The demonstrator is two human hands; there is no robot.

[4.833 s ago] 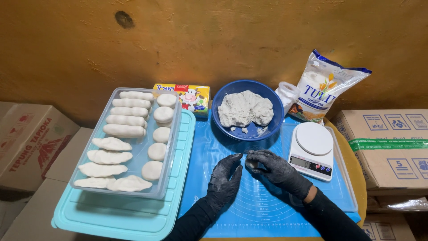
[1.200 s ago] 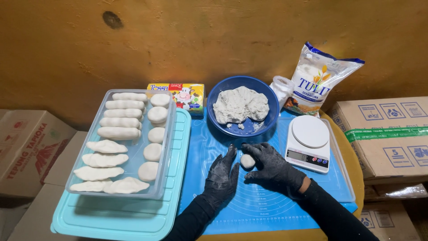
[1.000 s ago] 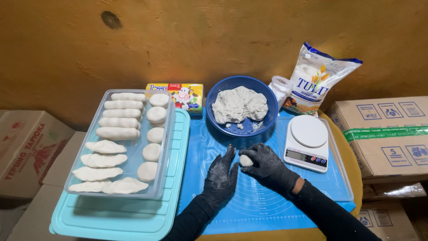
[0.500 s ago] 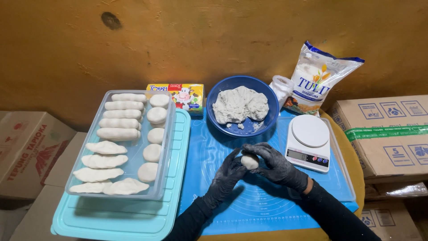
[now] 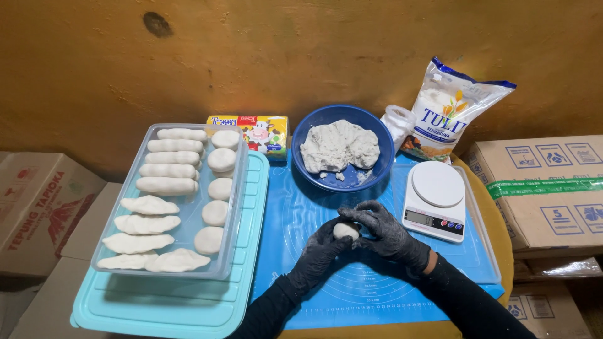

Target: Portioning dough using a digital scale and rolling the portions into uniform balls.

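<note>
From the head camera, the left hand (image 5: 321, 251) and right hand (image 5: 386, 232), both in black gloves, meet over the blue silicone mat (image 5: 314, 213), their fingers curled closed around a small ball of white dough (image 5: 345, 230) held just above the mat, though how tightly they press it is hard to tell. Just behind them sits a blue bowl (image 5: 383, 166) of dough, with a white kitchen scale (image 5: 435, 201) to the right and a clear tray (image 5: 235, 188) of shaped dough pieces on a turquoise lid (image 5: 188, 307) to the left.

A rough ochre wall (image 5: 301, 56) rises behind stacked cardboard boxes (image 5: 546, 182).
</note>
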